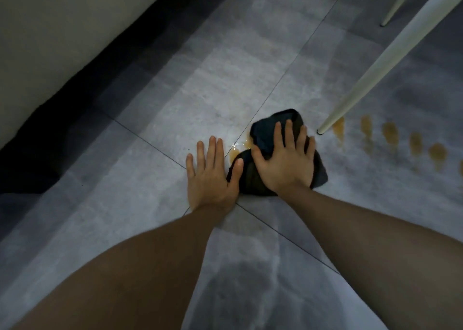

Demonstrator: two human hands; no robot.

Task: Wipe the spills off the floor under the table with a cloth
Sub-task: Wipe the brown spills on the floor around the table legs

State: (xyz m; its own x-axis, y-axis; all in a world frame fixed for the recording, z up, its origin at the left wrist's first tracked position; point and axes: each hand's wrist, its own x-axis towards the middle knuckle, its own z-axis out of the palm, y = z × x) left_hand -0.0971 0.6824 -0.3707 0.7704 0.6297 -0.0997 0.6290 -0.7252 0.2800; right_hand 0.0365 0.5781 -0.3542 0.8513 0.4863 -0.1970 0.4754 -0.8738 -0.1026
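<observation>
A dark bunched cloth (265, 129) lies on the grey tiled floor (155, 134). My right hand (285, 161) presses flat on top of it, fingers spread. My left hand (213, 176) rests flat on the floor just left of the cloth, its thumb touching the cloth's edge. A small amber spill (234, 153) with a wet shine shows between my two hands, at the cloth's left edge. A row of several amber puddles (390, 134) runs off to the right past the table leg.
A slim white table leg (370, 78) slants down to the floor right of the cloth. Two more white legs (398, 3) stand at the top right. A pale wall with a dark skirting (82, 84) runs along the left.
</observation>
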